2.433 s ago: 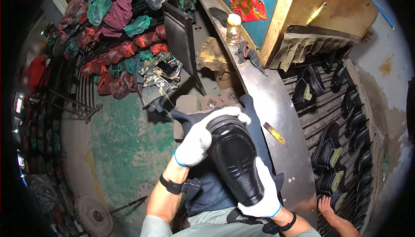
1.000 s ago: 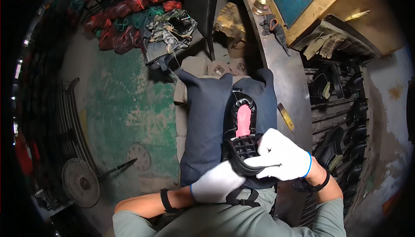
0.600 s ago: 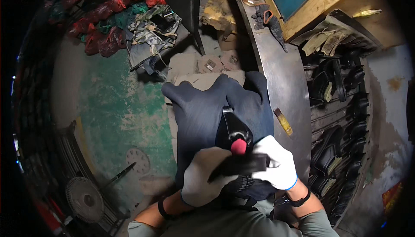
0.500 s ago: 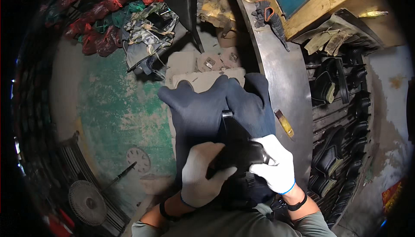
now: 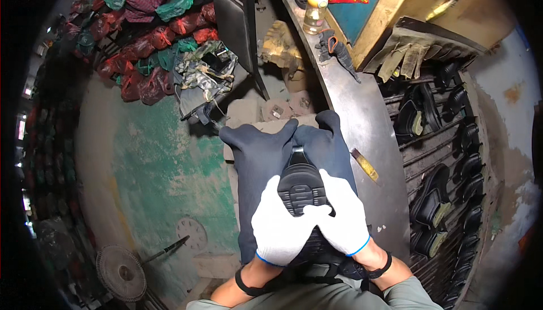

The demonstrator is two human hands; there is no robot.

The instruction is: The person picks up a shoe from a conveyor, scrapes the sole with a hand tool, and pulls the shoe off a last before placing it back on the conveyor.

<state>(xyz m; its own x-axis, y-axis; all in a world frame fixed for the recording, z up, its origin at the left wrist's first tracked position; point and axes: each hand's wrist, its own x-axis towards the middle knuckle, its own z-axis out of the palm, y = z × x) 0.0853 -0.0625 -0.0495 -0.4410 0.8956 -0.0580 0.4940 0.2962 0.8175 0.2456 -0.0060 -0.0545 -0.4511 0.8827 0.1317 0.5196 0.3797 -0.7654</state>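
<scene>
Both my hands wear white knit gloves with blue cuffs. Between them they grip a black shoe (image 5: 301,179) above my lap, its ridged sole turned up. My left hand (image 5: 283,225) wraps the shoe's left side, and my right hand (image 5: 344,214) wraps its right side. The two thumbs meet across the middle of the sole. The gloves cover much of the shoe's sides. A dark upright piece with a shiny tip (image 5: 297,150) shows just beyond the shoe, between my knees.
At right, a curved metal bench (image 5: 367,112) holds a yellow-handled tool (image 5: 365,165), a dark glove (image 5: 338,55) and a yellow-capped bottle (image 5: 315,16). Black shoes fill a rack (image 5: 418,140) beyond. A fan (image 5: 120,273) stands at left; red bags (image 5: 155,41) lie far left.
The shoe has been turned so its sole faces up. My hands have come closer together, thumbs meeting on the sole. The head view has shifted.
</scene>
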